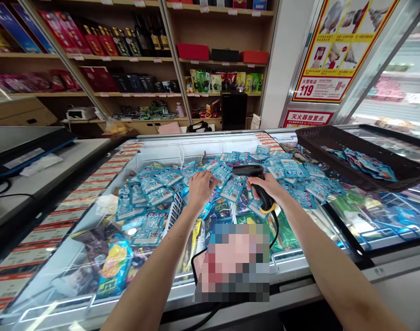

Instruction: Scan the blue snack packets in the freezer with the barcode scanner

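Observation:
My right hand (269, 187) grips a black barcode scanner (253, 177) with a yellow band and a black cord, its head pointing left over an open chest freezer (210, 142). My left hand (200, 187) reaches into the freezer, fingers curled down on a blue ice-cream packet (219, 174) in a heap of several blue packets (161, 184). The two hands are close together over the middle of the heap.
A dark mesh basket (334, 142) with more blue packets rests on the freezer's glass lid at the right. A counter (51, 170) with a dark device stands at the left. Shelves (134, 57) of boxes and bottles line the back wall. A blurred patch lies near the freezer's front edge.

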`<state>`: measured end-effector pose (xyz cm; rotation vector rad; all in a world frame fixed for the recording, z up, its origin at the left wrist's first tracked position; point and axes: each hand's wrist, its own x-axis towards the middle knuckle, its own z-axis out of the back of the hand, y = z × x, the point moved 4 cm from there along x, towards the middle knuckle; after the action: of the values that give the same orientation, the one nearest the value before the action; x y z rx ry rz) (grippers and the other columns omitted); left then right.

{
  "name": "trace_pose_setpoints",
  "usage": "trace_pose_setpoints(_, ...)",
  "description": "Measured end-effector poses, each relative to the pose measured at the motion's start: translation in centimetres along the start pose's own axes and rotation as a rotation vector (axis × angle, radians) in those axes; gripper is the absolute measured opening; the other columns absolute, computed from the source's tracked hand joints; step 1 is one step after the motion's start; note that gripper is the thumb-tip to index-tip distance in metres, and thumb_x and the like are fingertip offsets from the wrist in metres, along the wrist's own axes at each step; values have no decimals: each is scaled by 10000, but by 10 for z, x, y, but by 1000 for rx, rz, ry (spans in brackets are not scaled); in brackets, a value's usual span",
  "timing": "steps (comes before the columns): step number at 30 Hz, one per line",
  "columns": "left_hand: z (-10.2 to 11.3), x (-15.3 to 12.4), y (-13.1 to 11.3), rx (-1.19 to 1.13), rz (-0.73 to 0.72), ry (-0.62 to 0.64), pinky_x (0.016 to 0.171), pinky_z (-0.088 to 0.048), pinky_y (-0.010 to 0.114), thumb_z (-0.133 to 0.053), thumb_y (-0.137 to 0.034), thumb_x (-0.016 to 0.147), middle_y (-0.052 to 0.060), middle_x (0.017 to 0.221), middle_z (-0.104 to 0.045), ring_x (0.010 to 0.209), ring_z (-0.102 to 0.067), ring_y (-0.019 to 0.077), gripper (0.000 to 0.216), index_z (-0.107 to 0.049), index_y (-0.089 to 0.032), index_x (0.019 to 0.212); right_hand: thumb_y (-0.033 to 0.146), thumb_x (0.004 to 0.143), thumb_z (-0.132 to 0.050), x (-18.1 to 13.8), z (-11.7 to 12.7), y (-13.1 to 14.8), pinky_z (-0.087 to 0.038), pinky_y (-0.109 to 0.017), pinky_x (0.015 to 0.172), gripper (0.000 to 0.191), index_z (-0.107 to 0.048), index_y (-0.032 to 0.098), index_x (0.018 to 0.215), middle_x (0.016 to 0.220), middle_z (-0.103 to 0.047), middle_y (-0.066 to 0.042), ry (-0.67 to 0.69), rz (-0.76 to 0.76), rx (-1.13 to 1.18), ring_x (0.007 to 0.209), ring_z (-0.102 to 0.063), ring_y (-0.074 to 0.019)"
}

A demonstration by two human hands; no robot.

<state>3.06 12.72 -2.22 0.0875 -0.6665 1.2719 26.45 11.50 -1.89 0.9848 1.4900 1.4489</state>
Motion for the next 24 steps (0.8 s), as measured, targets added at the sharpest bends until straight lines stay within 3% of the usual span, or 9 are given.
trace_pose_setpoints(3, -3, 6, 2, -86, 65, -10, 907, -368, 408, -536, -284, 814, 81, 1000, -613, 994, -534, 264, 175, -608, -196, 947, 456, 720, -641, -1, 0, 2, -452, -251, 393, 331, -627, 132, 786, 751, -649, -65, 5, 9, 3, 424, -565, -120)
trace_pose_setpoints(6, -6, 11, 4, -197, 150, -31, 894, -380, 424, -584, -212, 743, 112, 1045, -583, 1005, -531, 288, 382, -564, -180, 1122, 458, 727, -633, -2, 0, 3, -450, -249, 390, 330, -625, 135, 795, 740, -649, -56, 1, 18, 7, 415, -559, -117)
trace_pose_setpoints(10, -5, 8, 15, -462, 313, -23, 850, -421, 427, -639, -209, 647, 89, 872, -593, 923, -573, 297, 358, -609, -162, 1001, 447, 727, -636, -3, 2, 2, -450, -246, 398, 324, -627, 136, 816, 742, -658, -57, -3, -1, 32, 434, -569, -119)
trace_pose_setpoints(15, 5, -11, 30, -646, 416, -48, 624, -505, 347, -539, -316, 734, 53, 853, -614, 630, -625, 182, 311, -518, -164, 1005, 436, 736, -631, -3, 3, 1, -436, -246, 393, 309, -630, 135, 808, 730, -656, -59, 3, 5, 56, 427, -566, -119)
trace_pose_setpoints(20, 9, -22, 32, -1025, 458, -130, 705, -522, 357, -631, -334, 702, 56, 957, -632, 768, -651, 191, 422, -457, -193, 1059, 439, 743, -627, -6, 0, 4, -440, -257, 399, 300, -626, 145, 802, 735, -645, -56, -4, 29, 43, 423, -563, -122)
trace_pose_setpoints(24, 10, -22, 28, -1082, 433, -166, 780, -503, 351, -659, -355, 704, 79, 1034, -622, 928, -615, 218, 417, -502, -194, 1055, 461, 743, -623, -11, -4, 7, -461, -263, 418, 310, -617, 157, 801, 760, -658, -65, 0, 14, -69, 434, -569, -123)
